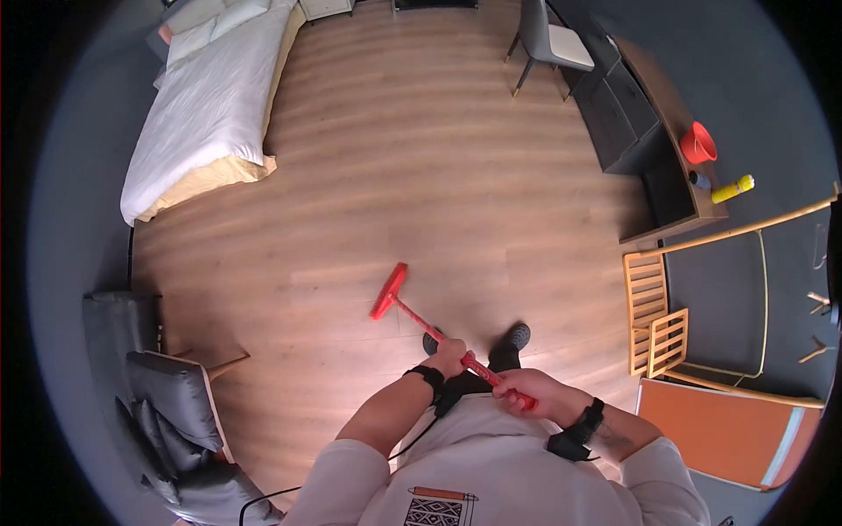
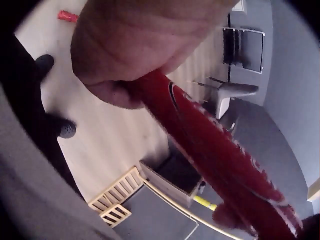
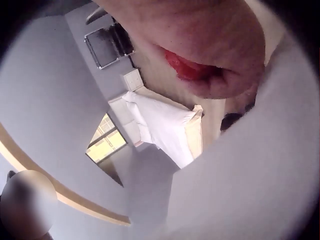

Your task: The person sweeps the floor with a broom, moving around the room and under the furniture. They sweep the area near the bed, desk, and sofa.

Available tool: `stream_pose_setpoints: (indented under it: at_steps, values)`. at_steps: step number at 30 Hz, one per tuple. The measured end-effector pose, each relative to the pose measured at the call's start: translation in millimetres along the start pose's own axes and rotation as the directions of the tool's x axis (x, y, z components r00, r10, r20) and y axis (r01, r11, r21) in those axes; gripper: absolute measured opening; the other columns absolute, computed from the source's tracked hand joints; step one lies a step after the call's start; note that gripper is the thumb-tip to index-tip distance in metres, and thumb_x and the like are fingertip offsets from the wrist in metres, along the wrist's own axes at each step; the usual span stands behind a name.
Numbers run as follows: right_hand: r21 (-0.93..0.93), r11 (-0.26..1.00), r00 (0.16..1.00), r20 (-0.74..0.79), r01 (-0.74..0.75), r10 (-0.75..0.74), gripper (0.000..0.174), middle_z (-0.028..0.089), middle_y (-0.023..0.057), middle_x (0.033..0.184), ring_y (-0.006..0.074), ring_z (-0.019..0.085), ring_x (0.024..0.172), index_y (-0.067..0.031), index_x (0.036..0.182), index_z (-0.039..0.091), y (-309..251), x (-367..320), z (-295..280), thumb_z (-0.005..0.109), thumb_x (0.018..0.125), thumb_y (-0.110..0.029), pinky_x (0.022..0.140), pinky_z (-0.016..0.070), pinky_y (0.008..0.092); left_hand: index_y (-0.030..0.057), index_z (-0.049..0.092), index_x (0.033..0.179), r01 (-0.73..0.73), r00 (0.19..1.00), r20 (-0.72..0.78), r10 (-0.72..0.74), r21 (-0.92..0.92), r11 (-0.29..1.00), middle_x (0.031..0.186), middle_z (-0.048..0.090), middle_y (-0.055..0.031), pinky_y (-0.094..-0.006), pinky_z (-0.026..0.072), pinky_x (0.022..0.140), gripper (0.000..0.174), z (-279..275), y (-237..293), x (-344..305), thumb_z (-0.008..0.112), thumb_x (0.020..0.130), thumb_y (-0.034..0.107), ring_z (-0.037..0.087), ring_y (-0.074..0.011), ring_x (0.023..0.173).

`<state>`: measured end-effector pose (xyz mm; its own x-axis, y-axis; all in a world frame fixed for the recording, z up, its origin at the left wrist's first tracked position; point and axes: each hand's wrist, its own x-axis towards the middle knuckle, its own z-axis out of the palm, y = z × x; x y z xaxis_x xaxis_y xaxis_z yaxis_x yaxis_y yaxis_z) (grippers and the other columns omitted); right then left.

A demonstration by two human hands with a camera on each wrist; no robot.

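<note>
A red broom (image 1: 388,291) with a wide T-shaped head reaches down to the wooden floor, just ahead of the person's feet. My left hand (image 1: 449,358) grips its handle partway down. Near the handle's top end, my right hand (image 1: 529,392) holds it with curled fingers. In the left wrist view the patterned red handle (image 2: 200,135) runs out of the left fist toward the lower right. The right wrist view shows the red handle end (image 3: 187,66) poking out of the right fist. The fingers hide the gripped parts of the handle.
Dark shoes (image 1: 517,337) stand behind the broom head. A bed (image 1: 210,114) lies at the far left, a black armchair (image 1: 175,403) at the near left. On the right are a desk (image 1: 653,88) with a red bucket (image 1: 699,145), a chair (image 1: 561,44) and a wooden rack (image 1: 646,298).
</note>
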<state>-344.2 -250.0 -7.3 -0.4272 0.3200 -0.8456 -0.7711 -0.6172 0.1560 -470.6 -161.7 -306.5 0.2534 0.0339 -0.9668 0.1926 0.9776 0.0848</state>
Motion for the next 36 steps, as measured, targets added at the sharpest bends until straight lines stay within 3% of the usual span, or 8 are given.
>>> stream_pose_setpoints:
  at_steps: [2,3,4,5,6,15,28,36]
  values:
    - [-0.128,0.99,0.998,-0.009,0.061,-0.063,0.014,0.044,0.0015,0.06,0.0075,0.041,0.042,-0.0067,0.082,0.043,2,-20,5,0.052,0.075,0.0,0.034,0.0328,0.0177,0.0011,0.057,0.084,-0.514,0.852,0.332,0.405,0.677,0.526,0.074,0.054,-0.0161,-0.0382,0.0451,0.047,0.014,-11,-23,26,0.045,0.079,0.008,0.056,-0.0269,0.062]
    - [-0.122,0.99,0.998,-0.003,0.066,-0.067,0.014,0.044,0.0015,0.06,0.0075,0.041,0.042,-0.0067,0.082,0.043,3,-25,2,0.052,0.075,0.0,0.034,0.0328,0.0177,0.0039,0.042,0.077,-0.821,0.535,0.573,0.621,0.525,0.223,0.065,0.042,-0.0119,-0.0404,0.0383,0.042,0.007,-30,-49,83,0.037,0.077,-0.001,0.045,-0.0247,0.052]
    - [-0.166,0.982,0.995,-0.023,0.089,-0.094,0.018,0.042,0.0009,0.06,0.0069,0.039,0.042,-0.0073,0.089,0.043,2,-30,-2,0.05,0.075,0.001,0.033,0.0311,0.0171,0.0039,0.042,0.077,-0.822,0.533,0.578,0.617,0.528,0.215,0.065,0.042,-0.0119,-0.0404,0.0383,0.042,0.007,-25,-46,27,0.037,0.077,-0.001,0.045,-0.0247,0.052]
    - [-0.208,0.972,0.991,-0.044,0.112,-0.124,0.023,0.04,0.0003,0.059,0.0062,0.037,0.043,-0.0078,0.096,0.043,2,-33,-7,0.049,0.076,0.002,0.033,0.0294,0.0165,0.004,0.041,0.079,-0.545,0.837,0.168,0.521,0.351,0.761,0.067,0.042,-0.0118,-0.0398,0.0383,0.042,0.007,14,-22,-31,0.037,0.077,-0.001,0.045,-0.0247,0.052]
    - [-0.198,0.973,0.99,-0.045,0.121,-0.132,0.023,0.04,0.0003,0.059,0.0062,0.037,0.043,-0.0078,0.096,0.043,2,-37,-14,0.049,0.076,0.002,0.033,0.0294,0.0165,0.0042,0.04,0.082,-0.136,0.983,-0.138,0.124,-0.083,0.987,0.069,0.041,-0.0117,-0.0392,0.0384,0.042,0.007,82,8,-94,0.038,0.077,0.0,0.045,-0.0248,0.053]
    - [0.436,0.894,0.985,0.087,0.099,-0.152,0.016,0.039,0.0012,0.059,0.0073,0.037,0.044,-0.0074,0.085,0.04,22,-71,-90,0.047,0.075,0.003,0.034,0.0279,0.0161,0.0034,0.04,0.094,0.082,0.996,-0.046,-0.072,0.27,0.959,0.074,0.043,-0.0132,-0.0392,0.0428,0.046,0.016,165,-25,-91,0.037,0.079,0.0,0.048,-0.025,0.057]
    - [0.249,0.933,0.965,-0.028,0.259,-0.26,0.018,0.039,0.0026,0.063,0.0098,0.039,0.045,-0.0089,0.081,0.038,-4,-149,-154,0.046,0.073,0.004,0.034,0.0284,0.0192,-0.0005,0.041,0.097,0.065,0.997,-0.068,-0.04,0.42,0.905,0.074,0.045,-0.015,-0.0367,0.0474,0.047,0.022,253,-66,-78,0.04,0.076,-0.005,0.052,-0.0258,0.058]
    - [0.419,0.877,0.966,0.002,0.233,-0.258,0.019,0.041,0.0036,0.065,0.0096,0.038,0.045,-0.0081,0.082,0.038,-5,-204,-227,0.047,0.072,0.006,0.034,0.0277,0.019,0.0004,0.033,0.102,0.302,0.931,0.001,-0.366,0.562,0.77,0.081,0.046,-0.0157,-0.0371,0.0521,0.058,0.026,336,-114,-77,0.037,0.077,-0.005,0.054,-0.0242,0.066]
